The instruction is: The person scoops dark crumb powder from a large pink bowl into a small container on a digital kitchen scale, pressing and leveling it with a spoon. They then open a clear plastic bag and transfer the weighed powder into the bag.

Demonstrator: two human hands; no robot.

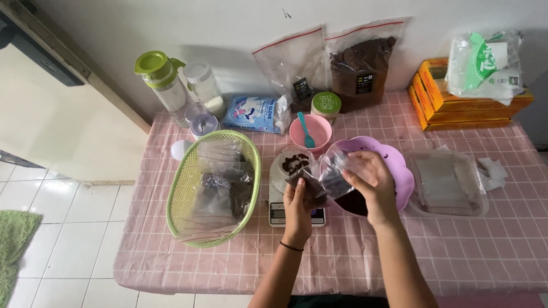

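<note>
Two hands work over the middle of the bench: the left hand and the right hand are both closed around one small clear pouch, crumpled and dark with brown powder at its bottom. It hangs above one scale and one purple bowl. One green basket sits toward the left edge; the near edge lies bare.

A table under a pink checked cloth stands against a plain white wall; white floor tiles carry a green mat at left.
</note>
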